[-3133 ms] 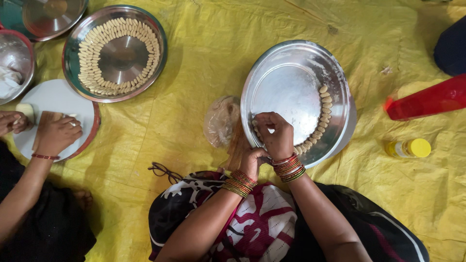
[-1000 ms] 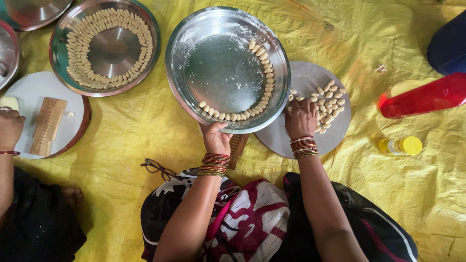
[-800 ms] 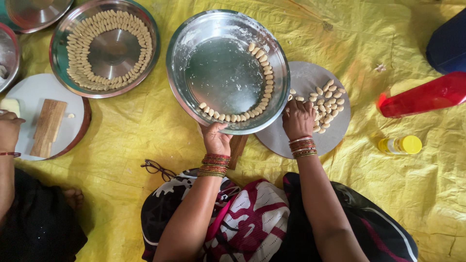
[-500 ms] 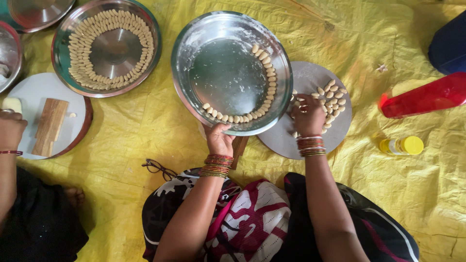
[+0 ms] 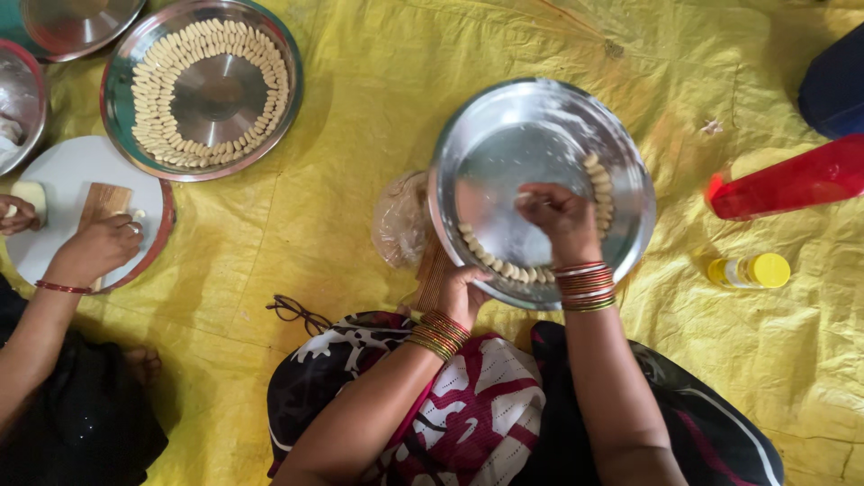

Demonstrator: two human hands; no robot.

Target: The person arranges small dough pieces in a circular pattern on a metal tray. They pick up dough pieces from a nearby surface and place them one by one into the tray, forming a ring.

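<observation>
A round steel plate rests on the yellow sheet in front of my knees. Small pale dough pieces line its near and right rim in a curved row. My left hand grips the plate's near rim. My right hand hovers over the middle of the plate with its fingers pinched on a small pale dough piece at the fingertips. Both wrists carry several bangles.
A second steel plate ringed with dough pieces lies at the far left. Another person's hand rests on a wooden board on a white plate. Spectacles, a plastic bag, a red bottle and a yellow-capped bottle lie around.
The steel plate has shifted right, over the flat plate of loose pieces. My right hand moved from that flat plate onto the steel plate. The other person's hand came onto the wooden board.
</observation>
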